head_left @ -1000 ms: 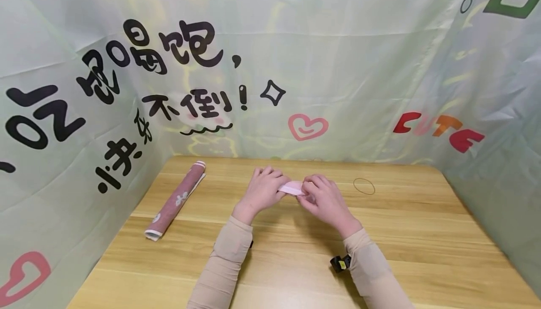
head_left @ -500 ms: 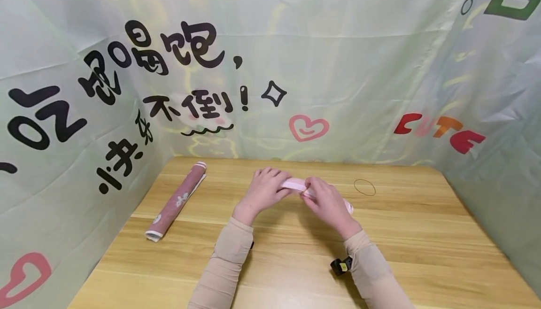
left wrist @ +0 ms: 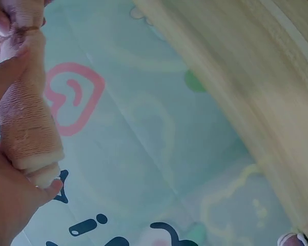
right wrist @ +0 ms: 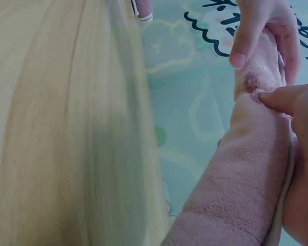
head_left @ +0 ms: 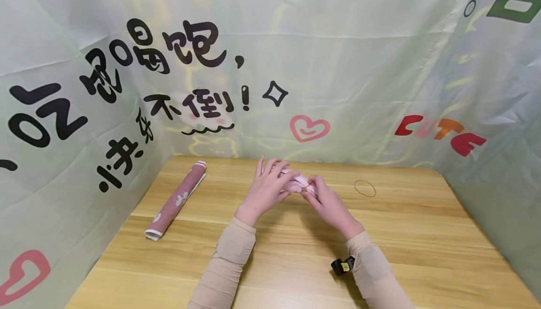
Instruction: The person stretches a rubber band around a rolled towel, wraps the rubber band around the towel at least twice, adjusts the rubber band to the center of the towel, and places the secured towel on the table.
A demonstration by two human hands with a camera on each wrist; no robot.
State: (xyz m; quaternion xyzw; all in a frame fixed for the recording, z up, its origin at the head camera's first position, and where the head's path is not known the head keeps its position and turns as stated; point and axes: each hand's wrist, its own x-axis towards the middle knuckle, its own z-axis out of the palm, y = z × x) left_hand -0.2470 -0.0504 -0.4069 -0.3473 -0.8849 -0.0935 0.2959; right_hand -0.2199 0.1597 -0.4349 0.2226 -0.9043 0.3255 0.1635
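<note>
Both hands hold a rolled pale pink towel [head_left: 297,182] above the table. My left hand [head_left: 266,189] has its thumb and fingers round one end, some fingers spread in the head view. With thumb and fingertips, my right hand [head_left: 331,205] pinches the towel near its middle. A thin rubber band [left wrist: 28,29] circles the roll there and draws it in to a narrow waist. In the right wrist view the towel's other half [right wrist: 235,174] runs along under the right palm. The right hand hides that half in the head view.
A darker pink rolled towel [head_left: 179,201] with white edges lies on the left of the wooden table [head_left: 296,262]. A loose rubber band [head_left: 365,188] lies at the back right. Printed cloth walls [head_left: 359,79] enclose the table's back and sides.
The left fingers have lifted and spread on the towel's end. The towel's left part has tilted upward, and more of its middle shows beside the right fingertips. The other roll has not moved.
</note>
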